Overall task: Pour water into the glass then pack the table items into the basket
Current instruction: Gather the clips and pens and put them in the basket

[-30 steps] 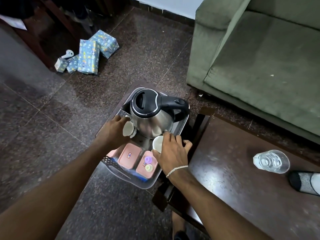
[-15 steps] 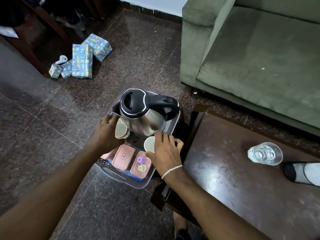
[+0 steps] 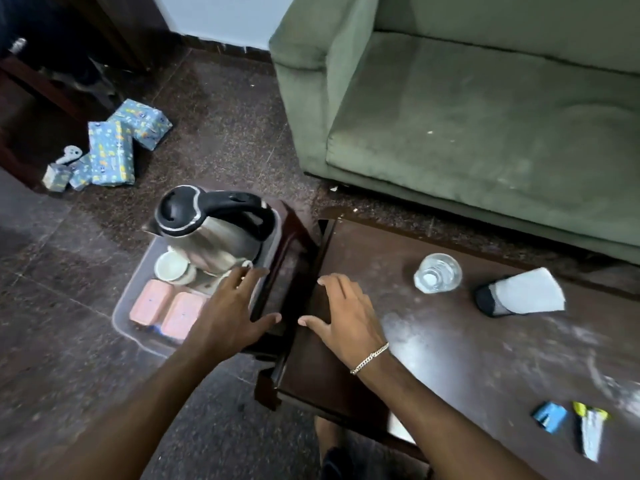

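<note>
Both hands are hovering spread and empty — left hand (image 3: 231, 311) over the basket (image 3: 122, 315), right hand (image 3: 346, 315) over the tabletop (image 3: 433, 341). Probably reaching for the glass (image 3: 438, 273) — it's sitting unpacked.

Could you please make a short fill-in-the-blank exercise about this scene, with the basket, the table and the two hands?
1. The kettle stands inside the ____, next to the white cups.
2. The glass of water stands on the dark ____.
3. The left hand and the right hand are both ____, holding nothing.
4. Two ____ lidded boxes lie side by side in the basket.

Missing words: basket; table; open; pink
</note>
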